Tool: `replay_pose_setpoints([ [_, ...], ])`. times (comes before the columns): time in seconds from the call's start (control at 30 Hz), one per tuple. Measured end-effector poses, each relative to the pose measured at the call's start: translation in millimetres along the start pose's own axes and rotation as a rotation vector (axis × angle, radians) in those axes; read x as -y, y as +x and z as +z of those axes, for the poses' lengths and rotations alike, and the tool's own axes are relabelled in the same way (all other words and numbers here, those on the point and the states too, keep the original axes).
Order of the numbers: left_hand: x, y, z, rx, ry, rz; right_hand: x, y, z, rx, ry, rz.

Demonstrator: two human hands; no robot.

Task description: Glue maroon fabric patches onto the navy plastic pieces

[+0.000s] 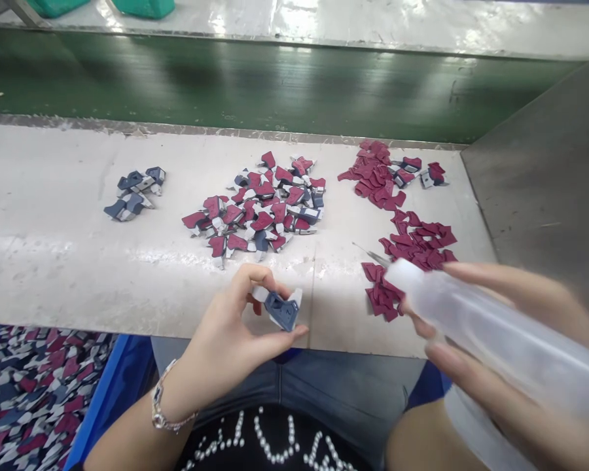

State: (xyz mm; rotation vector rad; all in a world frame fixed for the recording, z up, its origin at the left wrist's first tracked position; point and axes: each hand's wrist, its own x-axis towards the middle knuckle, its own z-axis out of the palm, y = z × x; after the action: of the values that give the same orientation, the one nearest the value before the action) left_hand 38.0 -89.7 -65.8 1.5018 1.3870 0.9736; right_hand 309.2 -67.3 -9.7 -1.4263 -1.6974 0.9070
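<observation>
seen from the person's head, the left hand point(220, 343) firmly pinches a small navy and grey cut piece point(279, 311) between thumb and fingers, just over the front edge of a pale work bench point(53, 196). the right hand point(520, 340), slightly blurred, grasps a translucent plastic squeeze bottle point(491, 333), its narrow end toward a scatter of maroon pieces point(385, 294) and a thin metal tip point(370, 254). on the bench lie a small group of navy pieces point(135, 193), a mixed maroon and navy pile point(255, 209) and a maroon heap point(373, 173). a green conveyor belt point(226, 78) runs beyond, and a blue crate point(112, 386) of heaped pieces sits at lower left.
</observation>
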Motion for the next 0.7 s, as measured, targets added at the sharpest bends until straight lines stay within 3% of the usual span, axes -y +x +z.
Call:
replay_pose_setpoints([
  [0.1,11.5,6.1,-2.5,0.071,0.061,-0.075,-24.4,25.9,21.5,0.17,0.48,0.164],
  [0.23,25.4,9.6,-2.2,0.097,-0.048,-0.254,-46.5,52.4,48.0,0.371,0.699,0.163],
  [0.4,37.7,7.0,-2.2,0.119,-0.191,-0.335,-48.8,67.8,59.4,0.358,0.632,0.116],
  [0.7,38.9,7.3,3.0,0.062,-0.161,-0.216,-73.0,83.9,90.1,0.27,0.35,-0.062],
])
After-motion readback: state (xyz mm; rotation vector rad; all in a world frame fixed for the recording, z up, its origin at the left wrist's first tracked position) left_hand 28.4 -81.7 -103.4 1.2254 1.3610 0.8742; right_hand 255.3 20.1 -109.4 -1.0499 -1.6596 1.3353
